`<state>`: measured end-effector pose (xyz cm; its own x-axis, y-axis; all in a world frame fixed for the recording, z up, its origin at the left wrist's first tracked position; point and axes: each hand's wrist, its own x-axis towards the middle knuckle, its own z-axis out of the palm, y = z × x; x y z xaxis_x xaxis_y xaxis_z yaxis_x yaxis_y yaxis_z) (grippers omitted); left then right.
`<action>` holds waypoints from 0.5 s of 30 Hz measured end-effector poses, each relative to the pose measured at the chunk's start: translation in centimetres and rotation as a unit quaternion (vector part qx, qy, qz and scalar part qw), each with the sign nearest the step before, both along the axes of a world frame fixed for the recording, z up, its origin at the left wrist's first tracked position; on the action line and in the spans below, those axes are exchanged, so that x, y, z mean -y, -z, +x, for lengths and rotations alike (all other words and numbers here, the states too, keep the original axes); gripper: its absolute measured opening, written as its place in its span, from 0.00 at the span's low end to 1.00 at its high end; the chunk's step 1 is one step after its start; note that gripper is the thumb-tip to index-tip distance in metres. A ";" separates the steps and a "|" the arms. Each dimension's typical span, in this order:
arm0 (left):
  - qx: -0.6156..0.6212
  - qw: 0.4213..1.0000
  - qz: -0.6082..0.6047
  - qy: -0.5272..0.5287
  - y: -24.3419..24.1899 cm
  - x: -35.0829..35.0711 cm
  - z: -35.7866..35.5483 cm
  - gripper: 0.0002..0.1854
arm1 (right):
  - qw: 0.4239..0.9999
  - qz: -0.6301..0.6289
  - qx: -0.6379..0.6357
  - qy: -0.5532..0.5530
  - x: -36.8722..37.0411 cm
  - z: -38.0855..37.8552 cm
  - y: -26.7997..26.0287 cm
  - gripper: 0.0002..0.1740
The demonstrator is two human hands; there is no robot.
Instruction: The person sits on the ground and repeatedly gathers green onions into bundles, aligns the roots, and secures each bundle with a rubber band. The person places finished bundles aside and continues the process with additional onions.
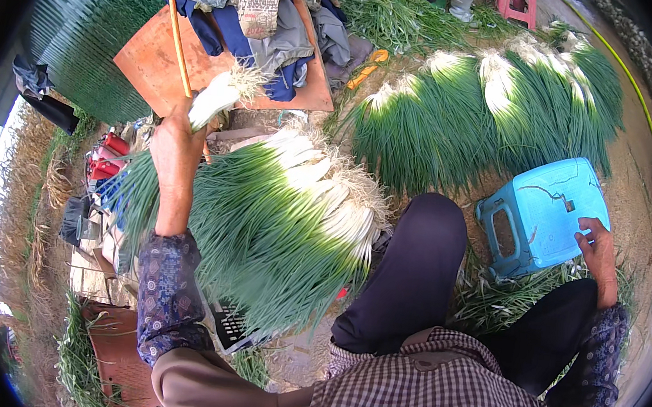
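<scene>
My left hand (178,139) is closed around a bunch of green onions (216,99), its white stems and roots above the fist and its green leaves hanging below. Beside it lies a large heap of green onions (266,209), roots towards the upper right, over a dark plastic crate (230,325) that is mostly hidden. My right hand (597,248), fingers partly curled with nothing seen between them, is over the edge of a cracked blue plastic stool (561,208); whether it touches the stool is unclear.
More green onion bundles (422,124) lie in a row on the ground ahead. Clothes (284,23) cover part of an orange board (157,63). A person's boot (461,6) and a pink stool (516,4) are at the top. A yellow hose (637,86) runs along the right.
</scene>
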<state>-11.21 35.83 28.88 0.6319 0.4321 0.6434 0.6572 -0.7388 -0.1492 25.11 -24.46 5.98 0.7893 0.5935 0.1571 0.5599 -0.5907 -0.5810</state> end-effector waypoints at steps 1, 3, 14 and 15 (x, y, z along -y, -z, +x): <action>-0.013 0.999 -0.037 -0.002 2.4 -0.7 -0.2 0.19 | 1.000 -0.006 -0.003 -0.015 -0.1 0.1 0.6 0.18; 0.000 0.990 -0.140 0.012 8.5 -0.9 1.2 0.29 | 1.000 -0.016 -0.008 -0.014 0.7 0.2 1.1 0.18; -0.120 0.976 -0.172 0.058 16.0 -1.0 2.0 0.39 | 0.996 -0.043 -0.077 0.033 1.2 -0.2 1.2 0.18; -0.122 0.978 -0.162 0.057 15.9 -0.9 1.9 0.39 | 0.996 -0.051 -0.064 0.026 1.0 -0.3 1.0 0.18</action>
<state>-9.31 36.76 13.01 0.8050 0.5065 0.3090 0.5423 -0.8394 -0.0369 24.83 -25.43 4.97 0.8293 0.5587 -0.0066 0.4515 -0.6771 -0.5810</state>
